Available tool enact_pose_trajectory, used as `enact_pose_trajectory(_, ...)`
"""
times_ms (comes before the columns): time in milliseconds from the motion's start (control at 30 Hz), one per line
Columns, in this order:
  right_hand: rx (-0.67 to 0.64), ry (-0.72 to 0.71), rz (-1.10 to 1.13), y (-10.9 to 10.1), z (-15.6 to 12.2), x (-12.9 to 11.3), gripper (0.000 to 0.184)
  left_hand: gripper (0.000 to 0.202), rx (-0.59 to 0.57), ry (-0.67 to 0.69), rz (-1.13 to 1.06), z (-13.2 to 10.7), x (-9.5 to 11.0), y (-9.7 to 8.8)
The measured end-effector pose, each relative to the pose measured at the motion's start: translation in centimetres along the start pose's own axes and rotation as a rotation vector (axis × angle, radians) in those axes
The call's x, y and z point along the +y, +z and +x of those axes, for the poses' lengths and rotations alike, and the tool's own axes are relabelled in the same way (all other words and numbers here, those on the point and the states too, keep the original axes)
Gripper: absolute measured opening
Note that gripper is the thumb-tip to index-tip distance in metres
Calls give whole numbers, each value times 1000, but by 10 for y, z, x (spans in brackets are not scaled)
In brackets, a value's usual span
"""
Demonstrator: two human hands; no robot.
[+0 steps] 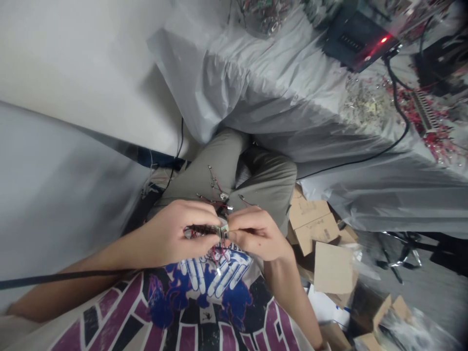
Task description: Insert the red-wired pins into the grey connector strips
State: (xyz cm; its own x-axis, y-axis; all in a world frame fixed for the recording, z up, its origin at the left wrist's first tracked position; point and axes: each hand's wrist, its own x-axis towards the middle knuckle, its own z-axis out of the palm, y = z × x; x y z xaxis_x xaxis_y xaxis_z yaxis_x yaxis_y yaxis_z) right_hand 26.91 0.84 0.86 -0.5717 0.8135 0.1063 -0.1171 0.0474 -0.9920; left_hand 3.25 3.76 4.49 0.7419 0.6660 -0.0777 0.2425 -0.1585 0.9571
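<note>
Two pinches meet over your lap: your left hand point(171, 231) closes narrowly on a bundle of red and black wires point(203, 230), and your right hand point(256, 234) grips a small metal terminal point(223, 230) at the bundle's end. Several more wired terminals point(219, 195) lie loose on your khaki trousers point(263, 173); you cannot tell which are finished. Flattened cardboard boxes point(312, 219) sit further right.

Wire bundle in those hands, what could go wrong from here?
The small metal connector, pinched between the left hand and right hand, might slip free. The loose wires resting on the thigh could slide off and get lost among the cardboard pieces beside the knee.
</note>
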Motion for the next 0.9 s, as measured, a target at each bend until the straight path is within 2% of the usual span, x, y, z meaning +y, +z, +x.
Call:
enact_pose_trajectory(67, 94, 79, 41, 3, -5, -2, 21, 18, 22, -70, -41, 2, 6, -1)
enact_pose_trajectory(167, 374, 186, 194, 8, -14, -1, 19, 20, 139, -221, -81, 5, 10, -4)
enact_pose_trajectory(233, 549, 193, 260, 8, -19, 0, 19, 19, 239, -298, -119, 6, 9, -6)
enact_pose_trajectory(300, 629, 184, 256, 5, -22, 1, 20, 21, 314, -356, -163, 7, 5, -6)
enact_pose_trajectory(400, 622, 202, 172, 0, -24, -3, 22, 21, 380, -354, -205, 8, 1, -5)
enact_pose_trajectory(600, 588, 169, -9, -5, -29, -12, 23, 17, 333, -224, -172, 8, 2, -1)
enact_pose_trajectory(733, 497, 189, -58, -11, -33, -18, 24, 16, 378, -199, -160, 4, -6, -3)
enact_pose_trajectory(900, 402, 210, -236, -8, -29, -25, 25, 15, 366, -156, -168, 1, -15, -3)
